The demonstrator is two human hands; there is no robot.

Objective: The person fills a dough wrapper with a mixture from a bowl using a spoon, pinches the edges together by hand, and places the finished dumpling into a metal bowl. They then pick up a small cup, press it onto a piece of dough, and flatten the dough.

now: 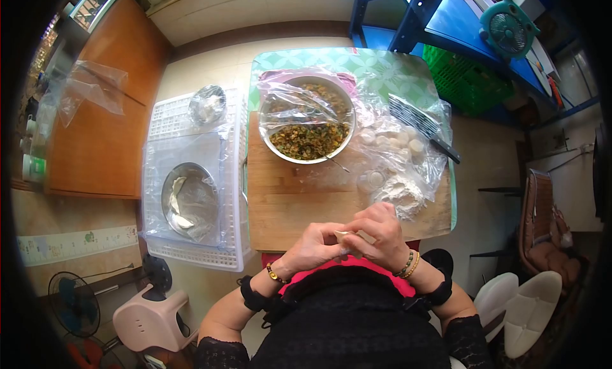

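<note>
Near the front edge of the wooden board (306, 209), my left hand (313, 246) and my right hand (377, 234) meet, fingers closed on a small pale piece of dough (342, 236). Only a bit of the dough shows between the fingertips. Just beyond my right hand lies a heap of flour (403, 195). Several dough pieces (398, 141) rest under clear plastic film behind it. A large bowl of chopped filling (309, 141), partly covered by plastic film, stands farther back on the board, with a spoon handle (338, 165) sticking out.
A cleaver with a black handle (444, 150) lies on the film at the right. To the left, a white plastic crate (236, 197) carries a metal bowl (167, 200) with pale dough strips inside, plus a bagged small bowl (208, 104). A pink stool (150, 321) stands lower left.
</note>
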